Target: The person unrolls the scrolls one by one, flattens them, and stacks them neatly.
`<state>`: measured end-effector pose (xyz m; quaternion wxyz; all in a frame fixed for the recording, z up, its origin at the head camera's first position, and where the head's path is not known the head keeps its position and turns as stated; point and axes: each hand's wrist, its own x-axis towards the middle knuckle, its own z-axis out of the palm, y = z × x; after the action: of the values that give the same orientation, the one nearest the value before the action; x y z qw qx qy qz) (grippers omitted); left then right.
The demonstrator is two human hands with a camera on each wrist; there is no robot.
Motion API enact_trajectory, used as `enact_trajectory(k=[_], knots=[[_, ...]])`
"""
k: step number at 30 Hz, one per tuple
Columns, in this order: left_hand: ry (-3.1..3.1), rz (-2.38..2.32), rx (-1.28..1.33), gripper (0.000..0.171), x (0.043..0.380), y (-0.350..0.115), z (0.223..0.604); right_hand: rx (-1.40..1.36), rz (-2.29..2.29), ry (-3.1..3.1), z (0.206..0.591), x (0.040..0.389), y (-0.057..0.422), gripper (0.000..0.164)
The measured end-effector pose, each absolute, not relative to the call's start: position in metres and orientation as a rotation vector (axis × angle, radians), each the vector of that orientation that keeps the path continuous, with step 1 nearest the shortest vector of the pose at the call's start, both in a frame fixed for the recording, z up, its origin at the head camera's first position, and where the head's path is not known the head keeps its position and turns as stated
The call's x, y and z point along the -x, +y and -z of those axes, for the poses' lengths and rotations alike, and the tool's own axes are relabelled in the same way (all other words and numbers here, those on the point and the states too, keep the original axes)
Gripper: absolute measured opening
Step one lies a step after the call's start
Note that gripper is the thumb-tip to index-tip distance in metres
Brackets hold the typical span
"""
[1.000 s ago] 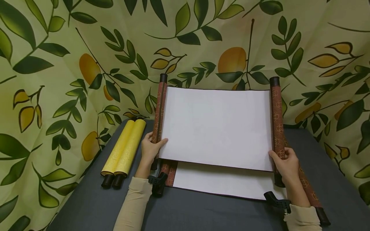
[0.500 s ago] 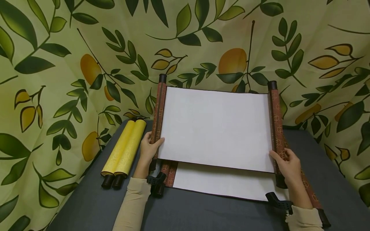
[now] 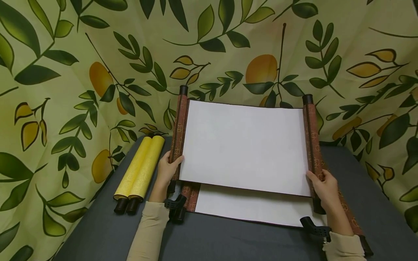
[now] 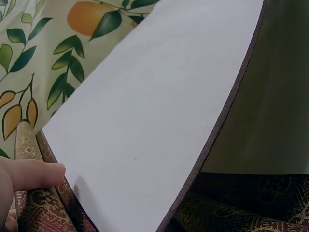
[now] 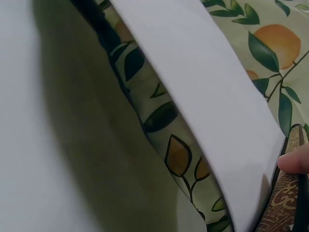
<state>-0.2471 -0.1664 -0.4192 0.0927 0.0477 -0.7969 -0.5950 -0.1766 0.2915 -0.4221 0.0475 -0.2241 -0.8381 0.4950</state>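
Observation:
A partly unrolled scroll (image 3: 245, 146) with blank white paper and red-brown patterned rolled ends is held up off the table, tilted toward me. My left hand (image 3: 167, 172) grips its left roll, thumb at the paper's edge; the left wrist view shows that thumb (image 4: 36, 174) across the patterned cloth. On the other side my right hand (image 3: 326, 186) grips the right roll, and its thumb (image 5: 294, 160) shows in the right wrist view. Below lies a second unrolled scroll (image 3: 254, 206), also white inside, largely hidden by the raised one.
Two yellow rolled scrolls (image 3: 138, 170) with black end knobs lie side by side at the left of the grey table (image 3: 241, 243). A leaf-and-fruit patterned cloth (image 3: 222, 54) hangs behind and along both sides.
The raised scroll's right end has dipped slightly, so its top edge slopes down to the right. Both hands keep their grip; the left has shifted a little left.

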Motion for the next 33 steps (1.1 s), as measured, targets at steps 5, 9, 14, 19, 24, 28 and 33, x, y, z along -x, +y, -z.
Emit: enact_trajectory(k=[5, 9, 14, 19, 24, 28, 33], knots=[[-2.348, 1.728, -0.174, 0.045, 0.247, -0.164, 0.42, 0.724, -1.42, -2.553, 0.425, 0.178, 0.291, 0.067], [-2.327, 1.705, -0.196, 0.043, 0.246, -0.163, 0.419, 0.769, -1.451, -2.552, 0.425, 0.178, 0.293, 0.086], [-2.31, 1.688, -0.225, 0.041, 0.247, -0.163, 0.42, 0.79, -1.505, -2.525, 0.424, 0.178, 0.295, 0.097], [-2.302, 1.664, -0.233, 0.045, 0.248, -0.166, 0.422, 0.745, -1.481, -2.497, 0.424, 0.177, 0.296, 0.085], [-2.355, 1.668, -0.253, 0.063, 0.248, -0.168, 0.422, 0.703, -1.408, -2.542, 0.425, 0.175, 0.299, 0.074], [-2.363, 1.713, -0.237, 0.073, 0.247, -0.168, 0.421, 0.681, -1.421, -2.553, 0.424, 0.174, 0.302, 0.073], [-2.365, 1.734, -0.216, 0.074, 0.248, -0.168, 0.422, 0.682, -1.449, -2.563, 0.422, 0.173, 0.305, 0.076]])
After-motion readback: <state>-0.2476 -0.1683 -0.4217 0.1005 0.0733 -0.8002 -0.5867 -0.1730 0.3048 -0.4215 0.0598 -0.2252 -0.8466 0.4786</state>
